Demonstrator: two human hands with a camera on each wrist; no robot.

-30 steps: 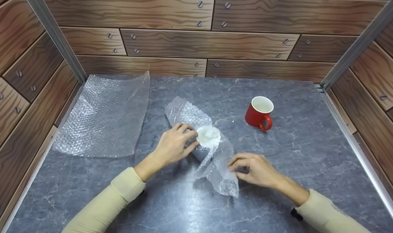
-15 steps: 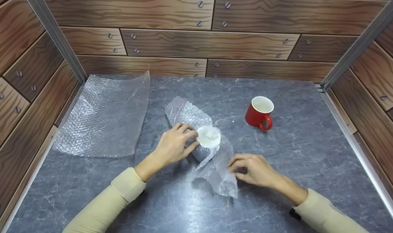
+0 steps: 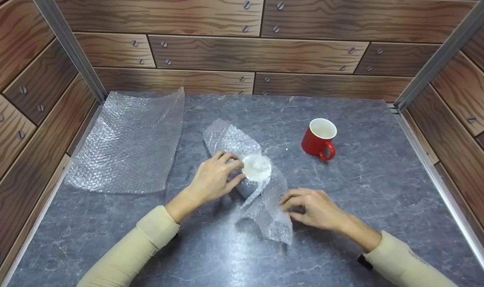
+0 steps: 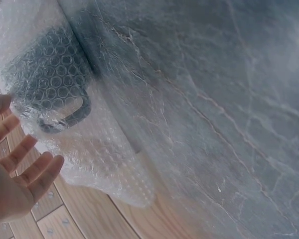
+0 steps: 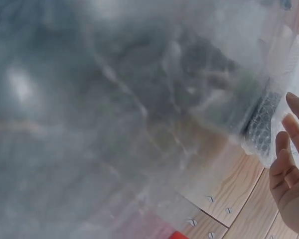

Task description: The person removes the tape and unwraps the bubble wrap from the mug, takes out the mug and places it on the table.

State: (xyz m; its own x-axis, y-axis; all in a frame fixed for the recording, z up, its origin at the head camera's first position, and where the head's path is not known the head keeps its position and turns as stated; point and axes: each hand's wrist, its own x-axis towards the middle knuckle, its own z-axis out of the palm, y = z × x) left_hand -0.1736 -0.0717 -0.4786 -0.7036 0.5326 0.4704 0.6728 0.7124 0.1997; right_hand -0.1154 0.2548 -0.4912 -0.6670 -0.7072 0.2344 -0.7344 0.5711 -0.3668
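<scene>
A mug with a white inside (image 3: 256,169) stands mid-table, partly wrapped in bubble wrap (image 3: 274,205). Through the bubbles, the left wrist view shows its dark outside (image 4: 50,64) and handle (image 4: 82,110). My left hand (image 3: 216,177) holds the wrapped mug at its left side, fingers curved and thumb by the rim. With curled fingers, my right hand (image 3: 313,209) holds the right edge of the wrap's near end; exact fingertip contact is unclear. Some crumpled wrap (image 3: 262,162) lies in the mug's mouth. The wrap's far end (image 3: 230,137) extends back-left.
A red mug (image 3: 318,139), white inside, stands upright at the back right with its handle towards me. Another bubble wrap sheet (image 3: 130,143) lies flat at the left. Wood-patterned walls (image 3: 210,52) and metal rails (image 3: 445,191) border the grey marbled table (image 3: 345,255).
The near end of the bubble wrap has shifted very slightly left, along with my right hand. My left hand and both mugs have stayed in place.
</scene>
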